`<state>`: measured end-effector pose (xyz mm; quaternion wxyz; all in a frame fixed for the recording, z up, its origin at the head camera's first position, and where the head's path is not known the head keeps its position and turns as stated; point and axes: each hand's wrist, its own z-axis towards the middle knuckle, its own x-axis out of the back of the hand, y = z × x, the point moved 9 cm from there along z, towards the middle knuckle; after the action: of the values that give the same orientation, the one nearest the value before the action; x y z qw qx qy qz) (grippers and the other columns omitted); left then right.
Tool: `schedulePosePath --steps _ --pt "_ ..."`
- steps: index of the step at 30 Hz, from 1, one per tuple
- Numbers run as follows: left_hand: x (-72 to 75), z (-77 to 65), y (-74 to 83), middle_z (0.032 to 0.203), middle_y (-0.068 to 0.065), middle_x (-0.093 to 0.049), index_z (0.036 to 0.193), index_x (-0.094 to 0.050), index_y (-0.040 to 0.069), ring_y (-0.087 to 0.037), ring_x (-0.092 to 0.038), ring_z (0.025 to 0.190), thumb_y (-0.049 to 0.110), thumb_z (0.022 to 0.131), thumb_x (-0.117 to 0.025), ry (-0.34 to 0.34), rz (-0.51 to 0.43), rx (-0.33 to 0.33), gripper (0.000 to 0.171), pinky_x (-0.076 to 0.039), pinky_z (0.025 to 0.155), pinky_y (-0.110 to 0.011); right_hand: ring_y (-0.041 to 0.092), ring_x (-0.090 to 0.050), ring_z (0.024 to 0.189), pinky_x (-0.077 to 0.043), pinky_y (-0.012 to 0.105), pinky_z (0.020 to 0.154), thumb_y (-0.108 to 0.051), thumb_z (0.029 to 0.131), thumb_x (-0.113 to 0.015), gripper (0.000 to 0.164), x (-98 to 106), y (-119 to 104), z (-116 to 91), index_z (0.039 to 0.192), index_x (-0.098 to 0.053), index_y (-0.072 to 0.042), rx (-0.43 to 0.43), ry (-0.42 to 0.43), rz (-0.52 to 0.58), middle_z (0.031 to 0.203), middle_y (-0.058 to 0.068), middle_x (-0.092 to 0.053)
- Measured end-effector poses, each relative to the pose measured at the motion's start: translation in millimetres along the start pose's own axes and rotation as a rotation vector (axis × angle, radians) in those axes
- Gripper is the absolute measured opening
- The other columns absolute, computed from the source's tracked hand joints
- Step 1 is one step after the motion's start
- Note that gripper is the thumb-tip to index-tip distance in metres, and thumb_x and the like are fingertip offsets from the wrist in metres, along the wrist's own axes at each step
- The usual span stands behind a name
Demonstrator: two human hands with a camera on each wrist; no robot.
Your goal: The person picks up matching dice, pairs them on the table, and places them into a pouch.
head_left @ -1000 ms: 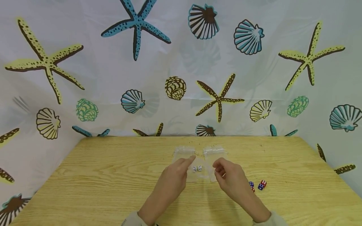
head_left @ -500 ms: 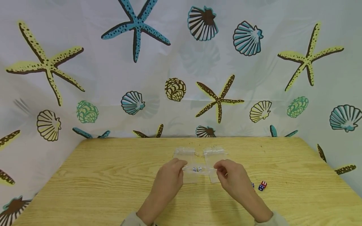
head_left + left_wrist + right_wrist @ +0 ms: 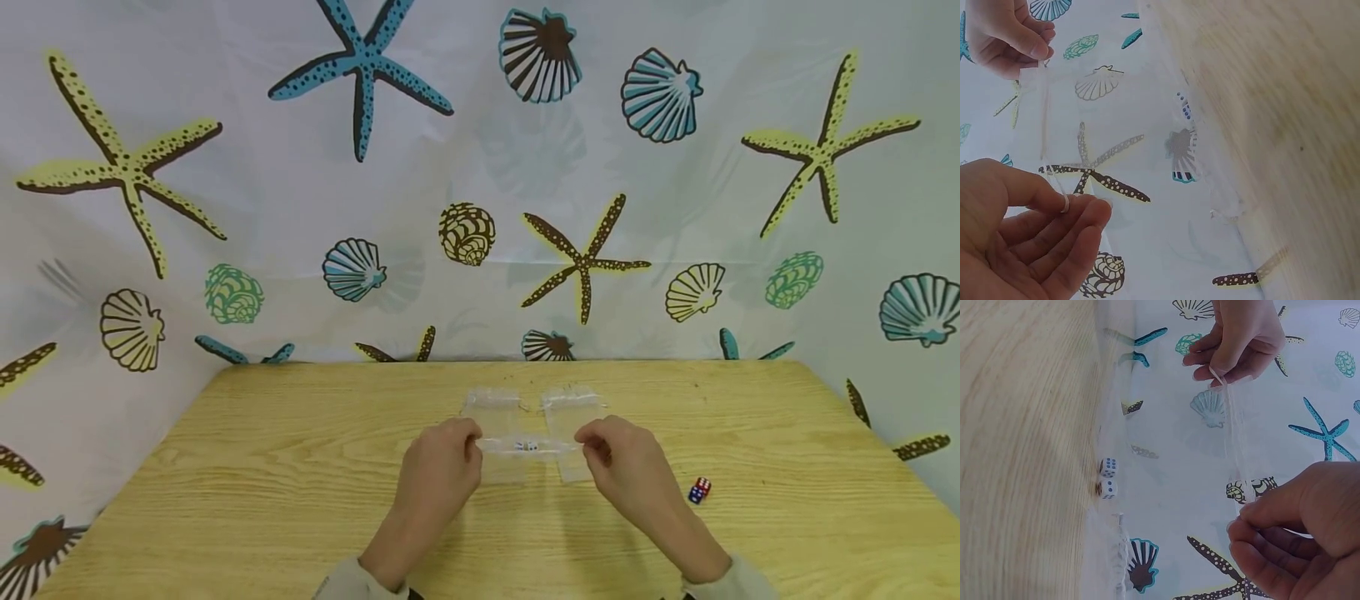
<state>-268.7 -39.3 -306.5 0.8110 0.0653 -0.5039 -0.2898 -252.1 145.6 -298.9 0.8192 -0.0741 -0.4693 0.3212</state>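
Note:
A sheer drawstring pouch (image 3: 495, 445) is stretched between my hands, seen nearly edge-on in the head view. My left hand (image 3: 441, 467) pinches a thin white cord (image 3: 1065, 203) at one side of its mouth between thumb and forefinger. On the opposite side, my right hand (image 3: 624, 463) pinches the other cord end, hidden among its fingertips in the right wrist view. Two white dice (image 3: 1109, 489) sit side by side at the pouch's lower end, showing through the thin fabric. Both wrist views show the gathered top edge (image 3: 1235, 444) running between the hands.
Two more sheer pouches, a left one (image 3: 491, 404) and a right one (image 3: 573, 408), lie flat on the wooden table (image 3: 300, 450) beyond the hands. Red and blue dice (image 3: 699, 490) rest right of my right wrist. A shell-print cloth (image 3: 420, 167) hangs behind and at the sides.
My left hand has drawn back and leftward from a forefinger-forward pose and now pinches the cord. The hands are farther apart, and the pouch looks narrower and tauter.

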Motion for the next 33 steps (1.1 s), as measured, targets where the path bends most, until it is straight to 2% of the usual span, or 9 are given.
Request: schedulePosePath --steps 4,7,18,25,33 --pt "-0.8 -0.3 -7.7 0.061 -0.004 -0.065 0.086 -0.072 0.001 -0.004 -0.037 0.042 0.000 0.082 -0.060 -0.035 -0.005 0.039 0.012 -0.035 0.041 -0.019 0.010 -0.057 0.063 -0.049 0.022 0.057 0.009 0.077 -0.068 0.016 1.6 0.7 0.2 0.082 -0.070 -0.006 0.021 0.008 -0.011 0.073 0.002 -0.064" --pt "0.4 -0.5 -11.9 0.057 -0.003 -0.062 0.086 -0.071 0.000 -0.004 -0.032 0.040 0.001 0.082 -0.060 -0.047 0.001 0.055 0.012 -0.031 0.040 -0.018 0.010 -0.057 0.063 -0.050 0.023 0.058 0.009 0.077 -0.068 0.016 2.3 2.1 0.5 0.083 -0.070 -0.006 0.028 0.008 -0.026 0.073 0.002 -0.064" --pt "7.4 0.5 -19.1 0.062 -0.006 -0.065 0.080 -0.069 0.001 -0.007 -0.037 0.044 0.000 0.080 -0.060 -0.042 0.006 0.078 0.009 -0.036 0.044 -0.022 0.011 -0.058 0.064 -0.051 0.024 0.059 0.009 0.077 -0.069 0.016 5.0 4.9 0.6 0.083 -0.070 -0.006 0.035 0.003 -0.036 0.075 0.002 -0.064" --pt "7.8 0.7 -27.3 0.059 -0.004 -0.060 0.083 -0.069 0.002 -0.007 -0.034 0.041 0.001 0.083 -0.058 -0.079 -0.022 0.133 0.011 -0.030 0.041 -0.021 0.010 -0.057 0.064 -0.050 0.025 0.058 0.010 0.076 -0.068 0.016 9.1 8.1 1.6 0.082 -0.070 -0.005 0.035 0.012 -0.053 0.075 0.002 -0.064" --pt "13.5 2.7 -32.9 0.057 -0.004 -0.059 0.081 -0.068 0.002 -0.007 -0.035 0.040 0.000 0.083 -0.057 -0.076 -0.028 0.145 0.011 -0.030 0.040 -0.020 0.012 -0.058 0.064 -0.050 0.026 0.058 0.010 0.077 -0.068 0.017 14.8 14.5 3.0 0.084 -0.070 -0.005 0.020 0.005 -0.045 0.076 0.002 -0.065"
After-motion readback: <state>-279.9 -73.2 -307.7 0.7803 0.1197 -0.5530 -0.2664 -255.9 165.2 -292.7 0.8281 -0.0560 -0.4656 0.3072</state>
